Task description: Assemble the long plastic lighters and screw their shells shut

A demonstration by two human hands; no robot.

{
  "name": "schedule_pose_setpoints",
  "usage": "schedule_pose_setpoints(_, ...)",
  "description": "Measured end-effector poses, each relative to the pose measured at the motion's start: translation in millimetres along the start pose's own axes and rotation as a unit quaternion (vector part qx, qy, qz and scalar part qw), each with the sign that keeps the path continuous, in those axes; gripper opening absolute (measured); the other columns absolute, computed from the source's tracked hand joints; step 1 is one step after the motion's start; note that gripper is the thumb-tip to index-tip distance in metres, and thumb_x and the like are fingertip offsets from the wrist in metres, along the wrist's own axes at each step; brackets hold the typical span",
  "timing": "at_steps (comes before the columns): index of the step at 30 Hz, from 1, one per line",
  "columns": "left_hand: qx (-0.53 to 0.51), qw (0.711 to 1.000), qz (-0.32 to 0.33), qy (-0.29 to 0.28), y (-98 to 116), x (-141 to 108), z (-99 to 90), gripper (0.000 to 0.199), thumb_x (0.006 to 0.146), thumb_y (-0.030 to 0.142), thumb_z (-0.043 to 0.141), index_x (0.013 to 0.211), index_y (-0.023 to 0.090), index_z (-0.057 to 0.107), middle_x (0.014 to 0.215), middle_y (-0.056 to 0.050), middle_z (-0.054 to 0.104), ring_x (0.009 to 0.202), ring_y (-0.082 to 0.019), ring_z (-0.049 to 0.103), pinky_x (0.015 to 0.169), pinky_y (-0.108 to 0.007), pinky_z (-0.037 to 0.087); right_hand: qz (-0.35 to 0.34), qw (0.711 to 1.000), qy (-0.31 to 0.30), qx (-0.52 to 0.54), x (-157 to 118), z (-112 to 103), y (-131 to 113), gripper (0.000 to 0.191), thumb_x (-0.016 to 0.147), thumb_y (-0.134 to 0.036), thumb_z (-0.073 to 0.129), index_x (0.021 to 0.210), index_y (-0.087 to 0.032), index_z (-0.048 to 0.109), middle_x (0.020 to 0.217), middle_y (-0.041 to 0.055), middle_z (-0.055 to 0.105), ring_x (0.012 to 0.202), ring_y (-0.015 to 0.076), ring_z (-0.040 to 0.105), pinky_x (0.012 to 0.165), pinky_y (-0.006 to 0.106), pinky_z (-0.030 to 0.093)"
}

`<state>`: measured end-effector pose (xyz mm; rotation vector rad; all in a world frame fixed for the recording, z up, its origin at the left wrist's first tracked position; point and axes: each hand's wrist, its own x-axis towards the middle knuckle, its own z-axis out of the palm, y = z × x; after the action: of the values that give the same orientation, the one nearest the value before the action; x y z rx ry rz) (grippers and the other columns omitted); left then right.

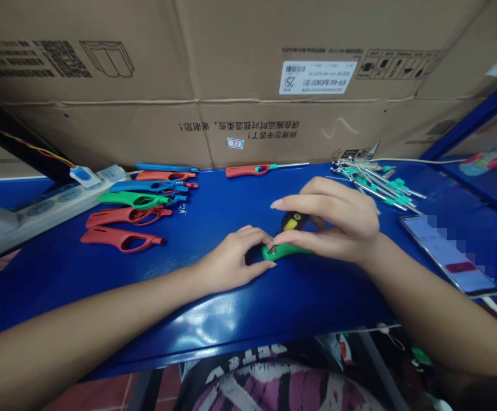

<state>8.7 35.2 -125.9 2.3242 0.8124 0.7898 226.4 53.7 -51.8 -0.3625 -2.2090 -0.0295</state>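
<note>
A green lighter casing (289,251) lies on the blue table in front of me. My left hand (240,257) pinches its left end between thumb and fingers. My right hand (338,222) grips a black and yellow handle (293,221), which looks like a screwdriver's. It is held tilted over the casing, with the working tip mostly hidden by my fingers. The right thumb comes close to the casing and covers part of it; the casing's right end is out of sight behind this hand.
Several red, green and blue lighter casings (122,240) lie at left, beside small screws (182,209) and a power strip (60,202). An orange lighter (248,170) lies at the back. Metal lighter rods (385,185) are piled at right, near a phone (449,254). Cardboard (145,125) stands behind.
</note>
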Motion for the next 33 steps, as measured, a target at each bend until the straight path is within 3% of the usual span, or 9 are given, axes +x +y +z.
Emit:
schedule_pose_setpoints(5,-0.006,1.0,-0.007,0.0,1,0,-0.2,0.019,0.086,0.025,0.075,0.101,0.019,0.063,0.103,-0.003,0.069,0.098,-0.019,0.064,0.09,-0.032,0.05,0.074,0.994,-0.065,0.055,0,-1,-2,0.044,0.102,-0.026,0.044,0.145,-0.019,0.048,0.128,0.0123,0.064,0.107,0.0204,0.065,0.079,0.032,0.059)
schedule_pose_setpoints(8,-0.006,1.0,-0.007,-0.001,0,0,0.4,0.02,0.086,0.024,0.075,0.102,0.019,0.063,0.104,-0.003,0.069,0.1,-0.019,0.064,0.091,-0.032,0.05,0.088,0.991,-0.056,0.086,1,-2,-2,0.038,0.1,-0.022,0.05,0.138,-0.022,0.056,0.113,0.0064,0.069,0.095,0.0157,0.067,0.077,0.028,0.058)
schedule_pose_setpoints(12,-0.001,1.0,-0.002,0.002,0,0,0.7,0.02,0.085,0.021,0.075,0.102,0.018,0.063,0.103,-0.003,0.069,0.097,-0.019,0.064,0.089,-0.031,0.051,0.007,0.999,-0.031,0.006,1,-6,2,0.037,0.092,-0.032,0.068,0.128,-0.025,0.064,0.101,0.0034,0.072,0.086,0.0152,0.068,0.071,0.025,0.057)
schedule_pose_setpoints(17,-0.009,1.0,-0.01,-0.005,1,0,-0.2,0.018,0.086,0.022,0.074,0.1,0.02,0.064,0.103,-0.002,0.07,0.099,-0.019,0.064,0.091,-0.033,0.05,0.069,0.993,-0.075,0.052,-1,-5,0,0.047,0.104,-0.027,0.044,0.151,-0.023,0.043,0.127,0.0086,0.066,0.104,0.018,0.067,0.082,0.032,0.058)
schedule_pose_setpoints(19,-0.009,1.0,-0.009,-0.004,1,0,0.0,0.018,0.085,0.022,0.075,0.1,0.02,0.064,0.103,-0.002,0.07,0.1,-0.02,0.064,0.091,-0.033,0.05,0.098,0.991,-0.057,0.068,-1,-3,0,0.042,0.103,-0.027,0.047,0.144,-0.023,0.051,0.116,0.0069,0.07,0.091,0.0159,0.068,0.074,0.029,0.058)
schedule_pose_setpoints(22,-0.007,1.0,-0.001,0.004,0,0,0.7,0.021,0.085,0.022,0.075,0.102,0.02,0.064,0.106,-0.003,0.07,0.1,-0.02,0.065,0.09,-0.033,0.051,0.061,0.998,-0.007,0.009,-1,-1,0,0.033,0.094,-0.036,0.066,0.125,-0.024,0.065,0.091,0.003,0.072,0.074,0.0148,0.066,0.066,0.027,0.056)
schedule_pose_setpoints(25,-0.007,1.0,-0.004,0.005,0,0,0.9,0.02,0.085,0.023,0.075,0.102,0.019,0.064,0.102,-0.003,0.069,0.097,-0.019,0.065,0.089,-0.033,0.051,0.029,0.999,-0.031,0.0,-1,1,-1,0.039,0.098,-0.035,0.058,0.135,-0.023,0.059,0.102,0.0057,0.072,0.091,0.0181,0.069,0.078,0.03,0.058)
schedule_pose_setpoints(28,-0.015,1.0,-0.009,0.001,0,-1,1.0,0.018,0.085,0.023,0.075,0.099,0.019,0.064,0.101,-0.003,0.07,0.1,-0.02,0.064,0.092,-0.034,0.051,0.077,0.99,-0.065,0.098,-1,3,-5,0.045,0.103,-0.023,0.042,0.147,-0.019,0.046,0.119,0.0091,0.069,0.105,0.0189,0.067,0.087,0.034,0.058)
schedule_pose_setpoints(33,-0.005,1.0,-0.009,0.0,-2,-2,2.6,0.019,0.086,0.024,0.074,0.102,0.019,0.064,0.103,-0.003,0.072,0.098,-0.02,0.066,0.09,-0.034,0.052,0.032,0.994,-0.025,0.102,-1,9,-6,0.038,0.096,-0.013,0.054,0.133,-0.019,0.059,0.111,0.0068,0.073,0.103,0.0164,0.068,0.085,0.028,0.057)
